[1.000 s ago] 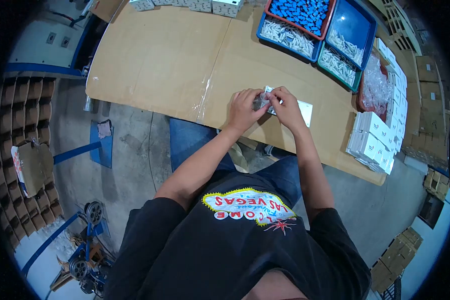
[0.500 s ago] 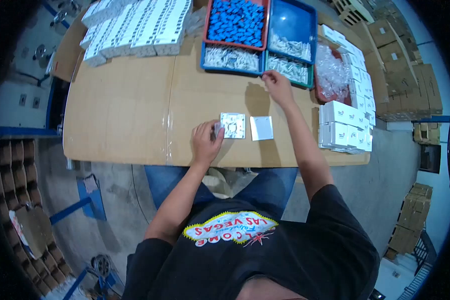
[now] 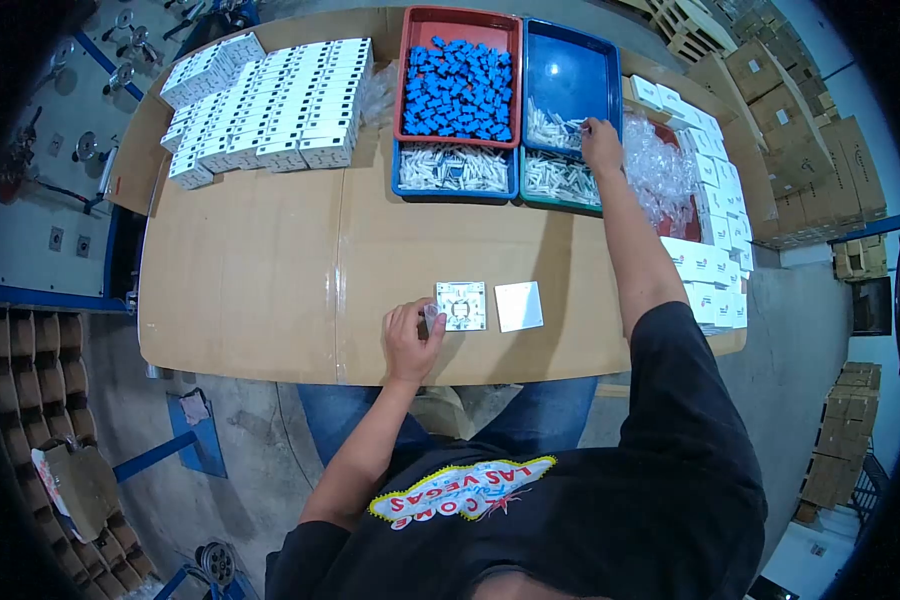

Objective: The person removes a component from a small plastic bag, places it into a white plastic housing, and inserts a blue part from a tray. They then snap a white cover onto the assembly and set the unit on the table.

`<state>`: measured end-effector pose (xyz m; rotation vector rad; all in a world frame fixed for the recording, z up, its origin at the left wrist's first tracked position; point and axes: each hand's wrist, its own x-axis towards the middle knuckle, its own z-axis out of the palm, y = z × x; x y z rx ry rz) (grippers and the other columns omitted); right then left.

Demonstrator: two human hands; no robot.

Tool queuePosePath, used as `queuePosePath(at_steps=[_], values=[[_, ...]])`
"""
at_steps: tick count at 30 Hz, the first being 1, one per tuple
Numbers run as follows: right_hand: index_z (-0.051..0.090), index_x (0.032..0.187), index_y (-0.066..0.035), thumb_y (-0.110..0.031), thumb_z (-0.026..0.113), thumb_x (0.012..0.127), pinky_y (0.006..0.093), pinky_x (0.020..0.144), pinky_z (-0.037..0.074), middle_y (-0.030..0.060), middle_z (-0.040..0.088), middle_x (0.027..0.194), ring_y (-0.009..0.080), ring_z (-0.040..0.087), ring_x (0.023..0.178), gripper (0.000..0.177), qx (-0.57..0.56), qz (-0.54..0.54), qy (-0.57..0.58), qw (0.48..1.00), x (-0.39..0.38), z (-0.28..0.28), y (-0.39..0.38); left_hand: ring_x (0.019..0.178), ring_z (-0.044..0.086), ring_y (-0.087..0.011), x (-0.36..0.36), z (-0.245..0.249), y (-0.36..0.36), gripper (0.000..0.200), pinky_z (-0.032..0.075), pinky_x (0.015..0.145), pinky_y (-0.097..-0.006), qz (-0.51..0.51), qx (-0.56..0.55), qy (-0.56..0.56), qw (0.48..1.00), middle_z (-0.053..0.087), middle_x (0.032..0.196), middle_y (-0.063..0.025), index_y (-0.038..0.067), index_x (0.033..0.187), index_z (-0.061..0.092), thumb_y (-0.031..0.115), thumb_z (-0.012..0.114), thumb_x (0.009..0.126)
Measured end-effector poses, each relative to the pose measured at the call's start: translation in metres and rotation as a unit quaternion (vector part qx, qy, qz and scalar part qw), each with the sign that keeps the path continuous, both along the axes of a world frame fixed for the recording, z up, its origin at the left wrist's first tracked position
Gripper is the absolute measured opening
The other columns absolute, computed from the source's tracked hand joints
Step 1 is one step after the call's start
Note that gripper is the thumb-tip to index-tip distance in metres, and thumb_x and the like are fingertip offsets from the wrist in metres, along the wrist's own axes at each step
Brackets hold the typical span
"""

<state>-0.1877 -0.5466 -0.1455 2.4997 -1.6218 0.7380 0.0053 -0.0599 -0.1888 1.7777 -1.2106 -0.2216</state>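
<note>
My left hand rests near the front edge of the cardboard-covered table, its fingers closed on a small clear piece right beside a square switch module lying back side up. A plain white faceplate lies just right of that module. My right hand is stretched far out over the blue tray, fingers down among the small white parts at the tray's front. Whether it grips one I cannot tell.
A red tray of blue parts and two low trays of white parts stand at the back. Rows of white boxes fill the back left. Clear bags and more white boxes line the right edge.
My right hand has moved further out and to the right, from the green tray's edge into the blue tray. The left hand stays by the module. My head has tilted up slightly.
</note>
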Motion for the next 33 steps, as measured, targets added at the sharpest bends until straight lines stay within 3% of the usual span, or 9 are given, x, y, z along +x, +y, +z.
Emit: queuePosePath(at_steps=[7,14,20,26,28,29,30,32,33], values=[[0.069,0.104,-0.011,-0.016,0.064,0.094,0.0502,0.086,0.055,0.0143,0.066,0.107,0.0366,0.065,0.105,0.012,0.021,-0.018,0.016,0.999,0.003,0.003,-0.004,0.089,0.063,-0.0282,-0.001,-0.007,0.001,0.034,0.046,0.088,-0.0413,0.005,0.001,-0.015,1.0,0.068,0.095,-0.0095,0.006,0.112,0.069,0.03,0.077,0.09],[0.067,0.101,-0.01,-0.014,0.064,0.092,0.048,0.085,0.057,0.0118,0.064,0.107,0.0351,0.064,0.105,0.011,-0.008,0.043,0.08,0.996,0.013,0.004,0.0,0.089,0.064,-0.0299,-0.003,-0.002,0.002,0.031,0.048,0.085,-0.0414,0.017,-0.012,-0.003,1.0,0.069,0.096,-0.0103,0.007,0.111,0.07,0.028,0.078,0.089],[0.07,0.1,-0.011,-0.014,0.066,0.092,0.0486,0.084,0.057,0.0125,0.064,0.107,0.0356,0.065,0.105,0.01,0.031,-0.009,0.098,0.995,0.016,0.016,0.011,0.092,0.066,-0.0278,-0.004,-0.005,0.001,0.036,0.047,0.089,-0.0413,0.019,-0.01,-0.009,1.0,0.07,0.098,-0.0089,0.006,0.111,0.069,0.033,0.078,0.089],[0.071,0.108,-0.01,-0.02,0.071,0.092,0.0487,0.083,0.056,0.0147,0.074,0.1,0.0384,0.07,0.097,0.018,0.067,-0.039,-0.129,0.989,-0.006,0.025,0.017,0.093,0.067,-0.0288,-0.004,-0.01,0.002,0.037,0.048,0.089,-0.0422,0.023,-0.008,0.003,1.0,0.07,0.098,-0.0099,0.006,0.111,0.069,0.034,0.079,0.088],[0.07,0.115,-0.009,-0.019,0.074,0.09,0.0487,0.081,0.056,0.0178,0.076,0.094,0.0401,0.071,0.091,0.026,0.066,0.032,-0.25,0.965,-0.016,0.025,0.032,0.093,0.066,-0.0288,-0.004,-0.011,0.002,0.038,0.048,0.089,-0.0416,0.027,-0.019,0.007,0.999,0.071,0.098,-0.0099,0.006,0.111,0.069,0.035,0.079,0.088],[0.068,0.118,-0.004,-0.014,0.074,0.091,0.0411,0.075,0.056,0.0147,0.076,0.092,0.0302,0.073,0.085,0.029,0.08,0.041,-0.252,0.964,-0.02,0.022,0.041,0.091,0.067,-0.029,-0.004,-0.012,0.002,0.038,0.047,0.089,-0.041,0.026,-0.02,0.006,0.999,0.071,0.096,-0.0094,0.007,0.111,0.069,0.034,0.079,0.088],[0.068,0.118,-0.004,-0.014,0.074,0.091,0.0411,0.075,0.056,0.0147,0.076,0.092,0.0302,0.073,0.085,0.029,0.09,0.046,-0.245,0.964,-0.02,0.024,0.057,0.09,0.067,-0.0296,-0.003,-0.013,0.001,0.038,0.048,0.087,-0.0413,0.025,-0.028,0.007,0.999,0.071,0.094,-0.0094,0.007,0.111,0.069,0.034,0.08,0.087],[0.067,0.115,0.0,-0.012,0.073,0.094,0.0314,0.071,0.055,0.0091,0.075,0.094,0.0176,0.07,0.081,0.025,0.247,0.124,-0.419,0.865,-0.023,0.039,0.118,0.088,0.067,-0.0282,-0.002,-0.02,0.006,0.036,0.049,0.085,-0.0409,0.021,-0.003,0.042,0.999,0.071,0.091,-0.0085,0.007,0.112,0.07,0.032,0.079,0.088],[0.068,0.112,0.0,-0.01,0.072,0.096,0.0236,0.069,0.051,0.0047,0.073,0.096,0.0088,0.065,0.08,0.02,0.266,0.097,-0.439,0.853,-0.016,0.057,0.164,0.088,0.068,-0.0263,0.001,-0.023,0.005,0.034,0.05,0.085,-0.0403,0.016,0.02,0.072,0.997,0.071,0.089,-0.0075,0.007,0.112,0.07,0.031,0.078,0.09]])
